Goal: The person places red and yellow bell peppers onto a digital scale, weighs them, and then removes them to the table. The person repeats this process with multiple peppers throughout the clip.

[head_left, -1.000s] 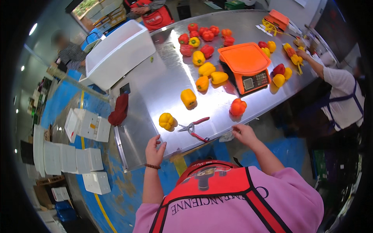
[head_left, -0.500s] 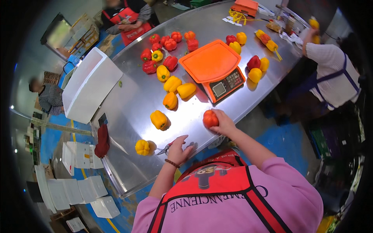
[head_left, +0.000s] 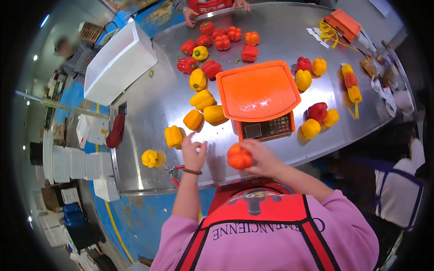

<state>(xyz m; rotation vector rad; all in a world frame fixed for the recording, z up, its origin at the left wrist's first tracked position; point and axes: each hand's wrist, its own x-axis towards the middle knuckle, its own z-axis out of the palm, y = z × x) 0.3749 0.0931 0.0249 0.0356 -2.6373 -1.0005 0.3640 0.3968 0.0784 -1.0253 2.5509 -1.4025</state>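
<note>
My right hand is closed round an orange-red bell pepper, held near the table's front edge just before the scale. My left hand is empty, its fingers apart, over the table close to a yellow bell pepper. Red-handled shears lie beside my left wrist, and another yellow pepper sits to their left. Beyond my left hand lie more yellow peppers. The digital scale has an orange tray with nothing on it.
A cluster of red peppers lies at the far side, near a co-worker's hands. More peppers sit right of the scale, with a taped row of peppers beyond. A white foam box stands at the left.
The view has turned and shifted. My left hand has moved from beside the shears toward the yellow peppers. My right hand still grips its pepper. The far co-worker's hands have come apart.
</note>
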